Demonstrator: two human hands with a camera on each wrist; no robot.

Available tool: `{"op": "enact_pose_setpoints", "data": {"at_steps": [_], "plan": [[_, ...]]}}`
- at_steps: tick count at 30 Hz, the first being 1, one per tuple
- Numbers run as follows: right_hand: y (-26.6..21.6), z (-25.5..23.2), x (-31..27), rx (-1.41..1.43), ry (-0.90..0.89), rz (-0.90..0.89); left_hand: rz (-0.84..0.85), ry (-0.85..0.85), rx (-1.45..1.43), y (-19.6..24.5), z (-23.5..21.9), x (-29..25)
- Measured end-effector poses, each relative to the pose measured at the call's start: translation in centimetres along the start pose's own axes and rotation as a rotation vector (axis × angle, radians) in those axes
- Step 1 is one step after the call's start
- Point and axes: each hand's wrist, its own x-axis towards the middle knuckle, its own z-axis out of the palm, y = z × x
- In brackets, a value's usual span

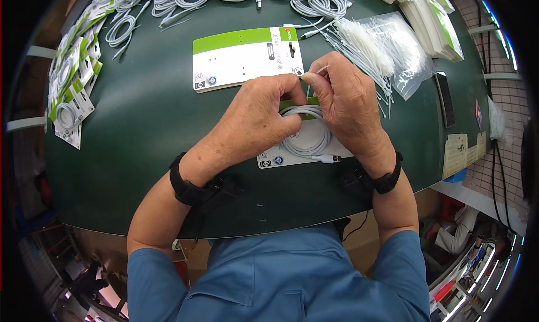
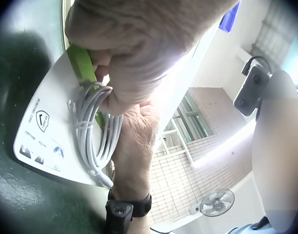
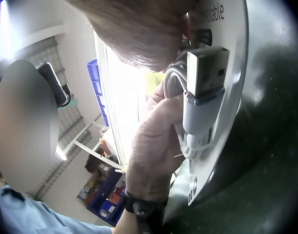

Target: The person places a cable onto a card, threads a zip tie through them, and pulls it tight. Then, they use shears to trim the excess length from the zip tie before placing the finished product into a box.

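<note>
The left hand [image 1: 250,111] holds the coiled cable [image 1: 306,152] on its card [image 1: 272,154], thumb and finger bent at the ring, maybe so it cannot slide. The right hand [image 1: 351,100] pinches a thin white tie [image 1: 323,69] just past the ring, perhaps because such a small end needs a tight grip. The cable lies on the card, between the hands. A stack of cards [image 1: 222,64] and a pile of ties [image 1: 365,44] sit near, likely for easy reach. The stack says "USB" and "cable"; the held card seems to say "BENDING TIME"; the red brand mark [image 1: 288,34] is too small to read
</note>
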Motion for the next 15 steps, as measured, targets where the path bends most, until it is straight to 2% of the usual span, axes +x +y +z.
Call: {"op": "enact_pose_setpoints", "data": {"at_steps": [12,15], "plan": [[-0.05,0.04,0.03,0.011,0.019,0.020,0.004,-0.001,0.018,-0.15,0.19,-0.06],[-0.30,-0.05,0.02,0.097,0.021,0.075,-0.017,-0.012,0.029,-0.03,0.00,-0.01]]}}
